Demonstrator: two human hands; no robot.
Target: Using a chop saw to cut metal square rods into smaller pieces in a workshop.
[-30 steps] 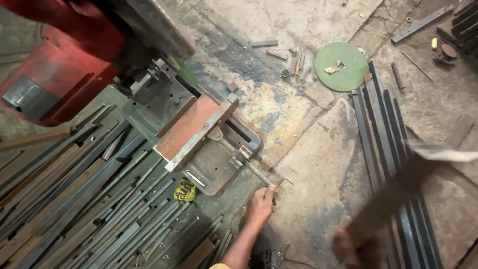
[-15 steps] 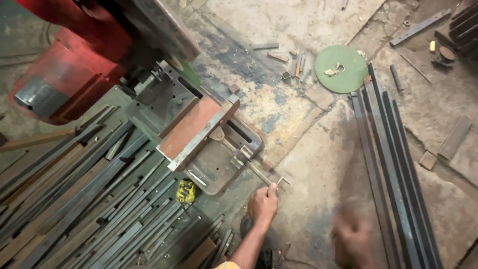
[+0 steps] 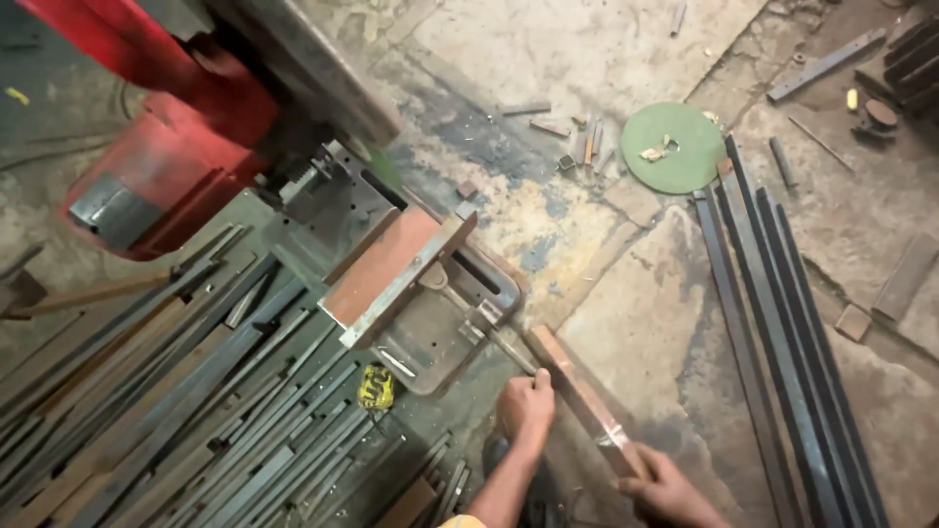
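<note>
My left hand (image 3: pixel 526 406) is closed around the crank handle of the vise screw (image 3: pixel 499 342), at the front of the grey saw vise (image 3: pixel 430 332). My right hand (image 3: pixel 665 484) grips the near end of a short rusty square steel bar (image 3: pixel 577 391). The bar lies slanted on the floor, its far end beside the vise screw. A flat rusty plate (image 3: pixel 377 269) rests against the vise jaw. Behind it stands the red cut-off saw (image 3: pixel 166 166).
Several long steel bars (image 3: pixel 147 411) are piled on the floor at the left, with a yellow tape measure (image 3: pixel 376 386) at their edge. More long bars (image 3: pixel 773 323) lie at the right. A green disc (image 3: pixel 675 147) and small offcuts sit on the concrete beyond.
My right hand, blurred and swinging a bar at the right before, now holds the short rusty bar down beside the vise. My left hand has stayed at the vise handle.
</note>
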